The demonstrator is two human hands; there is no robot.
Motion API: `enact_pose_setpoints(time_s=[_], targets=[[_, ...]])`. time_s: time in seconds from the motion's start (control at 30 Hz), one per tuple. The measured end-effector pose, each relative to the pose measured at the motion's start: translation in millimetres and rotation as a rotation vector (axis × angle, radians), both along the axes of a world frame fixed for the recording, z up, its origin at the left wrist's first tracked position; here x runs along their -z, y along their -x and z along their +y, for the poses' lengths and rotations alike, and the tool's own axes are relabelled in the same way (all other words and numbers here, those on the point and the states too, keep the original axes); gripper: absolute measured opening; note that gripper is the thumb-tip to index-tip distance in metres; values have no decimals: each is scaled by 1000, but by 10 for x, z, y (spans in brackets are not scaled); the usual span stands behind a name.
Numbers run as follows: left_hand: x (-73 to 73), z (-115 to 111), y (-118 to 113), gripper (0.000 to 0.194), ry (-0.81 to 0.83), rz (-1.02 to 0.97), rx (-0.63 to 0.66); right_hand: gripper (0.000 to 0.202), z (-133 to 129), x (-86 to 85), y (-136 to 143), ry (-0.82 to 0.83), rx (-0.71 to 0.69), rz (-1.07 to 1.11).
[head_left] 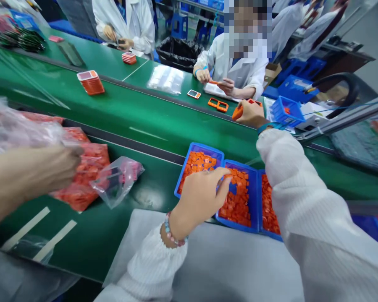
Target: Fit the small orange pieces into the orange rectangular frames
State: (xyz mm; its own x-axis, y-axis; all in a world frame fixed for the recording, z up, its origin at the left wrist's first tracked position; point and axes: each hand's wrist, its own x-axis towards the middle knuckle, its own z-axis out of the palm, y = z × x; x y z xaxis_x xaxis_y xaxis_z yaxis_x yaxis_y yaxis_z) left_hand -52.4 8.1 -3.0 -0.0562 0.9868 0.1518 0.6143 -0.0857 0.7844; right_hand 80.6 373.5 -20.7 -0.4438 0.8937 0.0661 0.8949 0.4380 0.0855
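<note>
My left hand [201, 197], with a beaded bracelet at the wrist, hovers over two blue trays [258, 201] of small orange parts [237, 205]. Its thumb and fingers are bent but apart, with nothing seen between them. Stretched far forward across the green conveyor [138, 121], my right hand [250, 114] has its fingers wrapped round orange frames [237, 112]. Beside it lie two more orange frames [218, 105]. A third tray of orange parts [269, 205] is partly hidden by my right sleeve.
At left another person's hand [50, 167] reaches over bags of red parts [94, 167]. A stack of orange-framed pieces [90, 82] stands on the conveyor. Opposite, a person in white [239, 63] handles an orange piece. A blue basket [288, 111] and metal arm [343, 117] stand at right.
</note>
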Motion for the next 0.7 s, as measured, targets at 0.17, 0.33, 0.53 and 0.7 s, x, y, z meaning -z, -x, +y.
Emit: enact_pose_setpoints(time_s=[0.17, 0.33, 0.53, 0.7], targets=[[195, 219, 50, 28, 70, 49, -20, 59, 779, 275, -132, 8, 38, -29], [242, 10, 71, 28, 93, 64, -51, 61, 963, 440, -114, 21, 65, -42], [233, -183, 64, 26, 66, 107, -98, 64, 1038, 449, -102, 125, 47, -67], [209, -200, 21, 23, -5, 158, -107, 69, 1139, 377, -121, 184, 22, -69]])
